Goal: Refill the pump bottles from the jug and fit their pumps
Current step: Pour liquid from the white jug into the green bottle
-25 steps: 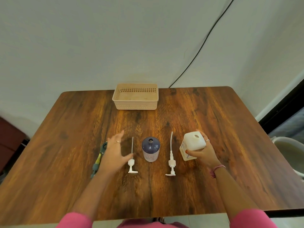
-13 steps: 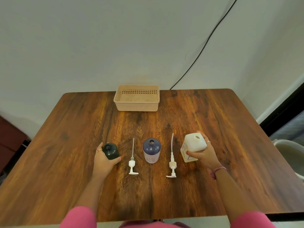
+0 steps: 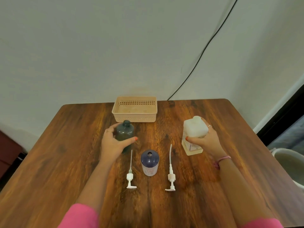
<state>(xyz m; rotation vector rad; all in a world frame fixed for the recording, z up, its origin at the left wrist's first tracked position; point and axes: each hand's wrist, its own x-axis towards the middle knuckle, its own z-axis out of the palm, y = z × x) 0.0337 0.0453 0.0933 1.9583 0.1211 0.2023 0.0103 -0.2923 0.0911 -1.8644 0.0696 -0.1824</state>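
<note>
My left hand (image 3: 113,142) grips a dark green bottle (image 3: 124,132) with an open neck, held upright left of centre. My right hand (image 3: 204,140) holds the white translucent jug (image 3: 193,134) by its upper part, lifted slightly and tilted. A purple bottle (image 3: 149,162) with an open neck stands upright between the two hands, closer to me. Two white pumps with long dip tubes lie flat on the table: one (image 3: 130,176) left of the purple bottle, the other (image 3: 171,176) right of it.
A beige perforated basket (image 3: 134,119) sits at the table's far edge, just behind the green bottle. The wooden table (image 3: 65,153) ends near a white wall with a black cable (image 3: 202,51). A pale bucket (image 3: 289,163) stands on the floor at the right.
My left hand took hold of the green bottle, stood it upright and moved it away from me toward the basket. My right hand raised the jug. The camera tilted upward.
</note>
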